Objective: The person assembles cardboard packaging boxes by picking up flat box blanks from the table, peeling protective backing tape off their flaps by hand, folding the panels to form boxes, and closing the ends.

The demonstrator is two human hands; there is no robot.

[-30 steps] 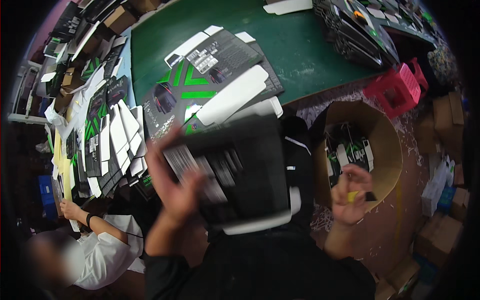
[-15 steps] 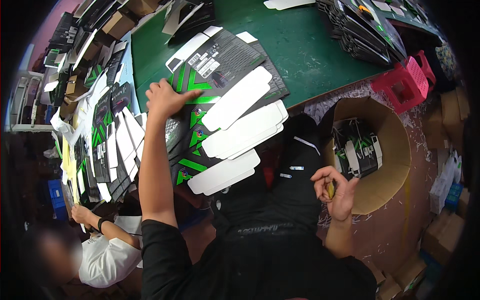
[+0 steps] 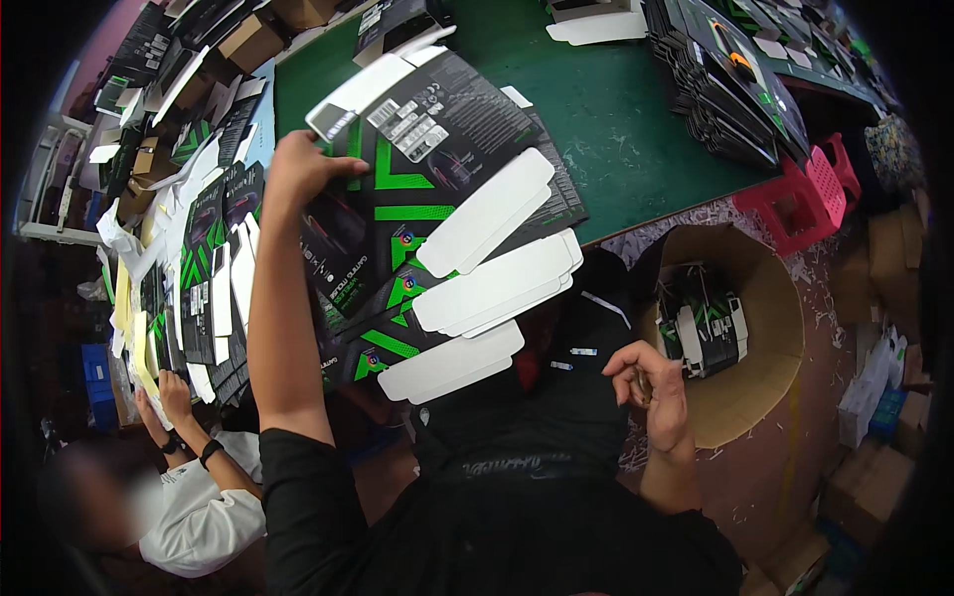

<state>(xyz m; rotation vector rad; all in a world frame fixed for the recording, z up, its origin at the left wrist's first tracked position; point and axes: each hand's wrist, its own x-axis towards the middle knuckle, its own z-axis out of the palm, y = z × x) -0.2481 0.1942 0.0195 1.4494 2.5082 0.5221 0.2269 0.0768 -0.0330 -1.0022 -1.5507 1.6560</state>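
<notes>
My left hand (image 3: 301,169) grips the far left edge of a flattened printed box (image 3: 452,124), thumb on its face and the other fingers hidden behind it. This black, green and white box lies uppermost on several similar flat ones, fanned out with their white flaps (image 3: 497,288) toward my lap. Its far white flap is bent up. Off to the right, over my thigh, my right hand (image 3: 661,397) is held palm up with its fingers curled round a small yellowish-brown thing (image 3: 644,387), too small to name.
A round cardboard bin (image 3: 780,338) holding black-and-green boxes stands right of my legs. Beyond it is a pink stool (image 3: 795,209). Stacked flat boxes (image 3: 730,84) lie on the green table (image 3: 616,119). At left, a co-worker's hands (image 3: 174,397) are beside more boxes and papers.
My left hand has shifted left and farther away, and the top box has moved with it, its far flap rising. My right hand has turned slightly. Both of the co-worker's hands now show.
</notes>
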